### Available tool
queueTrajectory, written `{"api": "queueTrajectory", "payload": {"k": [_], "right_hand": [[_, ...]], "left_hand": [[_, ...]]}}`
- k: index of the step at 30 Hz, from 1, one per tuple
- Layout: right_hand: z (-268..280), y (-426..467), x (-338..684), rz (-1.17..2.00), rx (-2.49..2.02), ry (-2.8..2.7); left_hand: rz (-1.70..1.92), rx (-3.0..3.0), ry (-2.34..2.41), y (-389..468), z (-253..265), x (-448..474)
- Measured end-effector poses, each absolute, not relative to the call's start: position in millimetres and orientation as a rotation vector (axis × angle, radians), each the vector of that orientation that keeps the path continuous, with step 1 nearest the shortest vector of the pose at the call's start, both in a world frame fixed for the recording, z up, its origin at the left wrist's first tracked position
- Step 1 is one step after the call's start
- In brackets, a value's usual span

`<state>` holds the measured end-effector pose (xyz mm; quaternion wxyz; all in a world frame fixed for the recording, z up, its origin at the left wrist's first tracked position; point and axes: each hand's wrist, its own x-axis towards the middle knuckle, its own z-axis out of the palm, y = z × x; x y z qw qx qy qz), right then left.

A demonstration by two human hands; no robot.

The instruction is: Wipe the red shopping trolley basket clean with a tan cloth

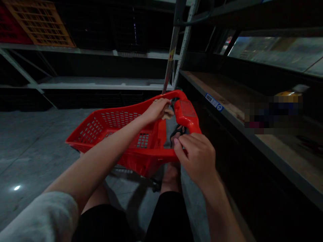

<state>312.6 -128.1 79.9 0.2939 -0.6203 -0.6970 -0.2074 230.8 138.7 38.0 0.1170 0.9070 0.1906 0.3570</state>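
Observation:
A red plastic shopping cart (118,151) with slotted basket walls stands in front of me, turned so its handle end is on my right. My right hand (198,158) is closed on the near corner of the cart's handle. Reaching across the basket, my left hand (158,109) is curled round a small beige crumpled piece (168,112) that looks like cloth; part of it is hidden by the fingers. That hand is over the gap between basket and handle, by the far side rail. The basket's visible floor shows only its slots.
Beside me on the right runs a shelf (272,161) with a blue-and-white label (214,102) on its edge and blurred items on top. Behind the cart are a metal rack (101,82), a ladder-like metal post (169,64) and a yellow crate (41,23). Grey floor (32,151) extends left.

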Motion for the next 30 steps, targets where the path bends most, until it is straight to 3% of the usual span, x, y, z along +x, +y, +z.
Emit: {"api": "queueTrajectory", "payload": {"k": [7, 13, 20, 30], "right_hand": [[80, -123, 312, -0.499, -1.674, -1.827], [77, -115, 315, -0.475, -1.763, -1.764], [79, -108, 319, -0.382, -1.831, -1.761], [79, -103, 323, -0.42, -1.879, -1.843]], "left_hand": [[1.069, 2.581, 0.859, 202, 33, 268], [0.934, 2.838, 0.628, 132, 36, 225], [0.657, 2.736, 0.295, 22, 69, 148], [0.382, 2.882, 0.241, 56, 89, 178]]}}
